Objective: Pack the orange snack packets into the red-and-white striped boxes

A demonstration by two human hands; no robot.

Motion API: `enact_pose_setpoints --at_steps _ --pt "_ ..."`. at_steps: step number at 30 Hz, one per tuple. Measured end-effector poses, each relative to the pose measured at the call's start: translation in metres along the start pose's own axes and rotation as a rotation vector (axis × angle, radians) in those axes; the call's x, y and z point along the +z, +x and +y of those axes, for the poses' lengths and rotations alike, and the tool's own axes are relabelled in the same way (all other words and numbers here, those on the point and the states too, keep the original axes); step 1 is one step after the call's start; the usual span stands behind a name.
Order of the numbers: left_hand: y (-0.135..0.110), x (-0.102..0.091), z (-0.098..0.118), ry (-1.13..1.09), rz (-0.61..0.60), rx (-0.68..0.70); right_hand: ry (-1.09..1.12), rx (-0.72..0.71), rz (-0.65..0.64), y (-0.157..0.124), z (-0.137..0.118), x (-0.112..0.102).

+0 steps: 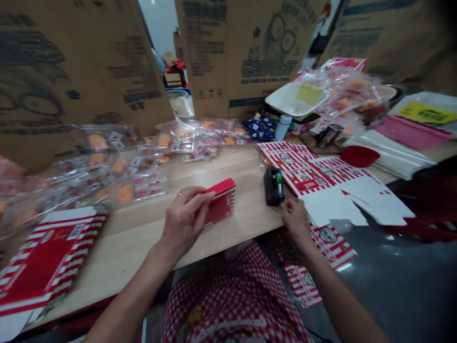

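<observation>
A small red box with striped edges (222, 206) stands on its edge on the wooden table, and my left hand (187, 212) is closed on its left end, thumb along the top. My right hand (294, 214) is at the table's front edge, its fingers curled together beside the near end of a black tape dispenser (274, 186). A green roll (277, 178) sits in that dispenser. Whether a bit of tape is between my right fingers is too small to make out.
Clear packets with orange pieces (164, 141) line the back and left of the table (246, 166). Flat striped cartons (321, 174) lie right, overhanging the edge. A red striped stack (46, 257) lies left. A white basin (296, 100) and cup (283, 127) stand behind, before tall cardboard (246, 47).
</observation>
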State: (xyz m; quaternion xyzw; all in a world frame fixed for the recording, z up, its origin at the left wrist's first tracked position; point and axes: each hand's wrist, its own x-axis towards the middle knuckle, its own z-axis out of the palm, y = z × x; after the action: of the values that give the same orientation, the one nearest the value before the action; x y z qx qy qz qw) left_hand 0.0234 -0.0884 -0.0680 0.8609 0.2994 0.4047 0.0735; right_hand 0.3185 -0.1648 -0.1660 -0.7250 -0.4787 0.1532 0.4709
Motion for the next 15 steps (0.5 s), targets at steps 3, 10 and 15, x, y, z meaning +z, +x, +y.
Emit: enact_pose_setpoints --at_steps 3,10,15 --pt "-0.003 0.002 0.004 -0.033 0.044 -0.038 0.095 -0.048 -0.034 -0.020 -0.048 -0.001" --pt "-0.011 0.007 0.008 -0.053 0.078 -0.181 0.646 -0.127 -0.497 -0.030 -0.159 0.035" --pt "-0.014 0.007 0.010 -0.106 0.067 -0.185 0.606 0.044 -0.483 -0.018 -0.167 0.056"
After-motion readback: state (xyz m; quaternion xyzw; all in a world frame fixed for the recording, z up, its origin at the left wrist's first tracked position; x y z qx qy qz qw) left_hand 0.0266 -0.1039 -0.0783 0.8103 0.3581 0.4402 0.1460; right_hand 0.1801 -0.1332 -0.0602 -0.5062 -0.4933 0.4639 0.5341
